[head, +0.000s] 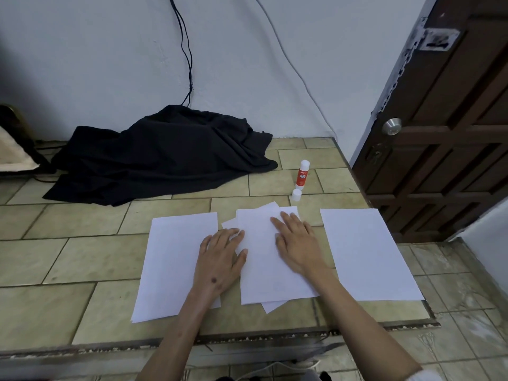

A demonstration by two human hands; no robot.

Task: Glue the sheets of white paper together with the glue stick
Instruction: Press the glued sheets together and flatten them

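Both hands flat (on stacked sheets (264, 265))

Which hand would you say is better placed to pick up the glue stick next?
Probably the right hand: it lies flat on the middle stack, on the same side as the upright glue stick; the left hand is farther.

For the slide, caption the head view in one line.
Both hands, left hand and right hand, press flat on the middle paper stack; glue stick stands uncapped behind.

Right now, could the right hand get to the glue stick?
Probably yes: the right hand lies flat on the middle paper stack, and only bare tile and the loose cap separate it from the glue stick.
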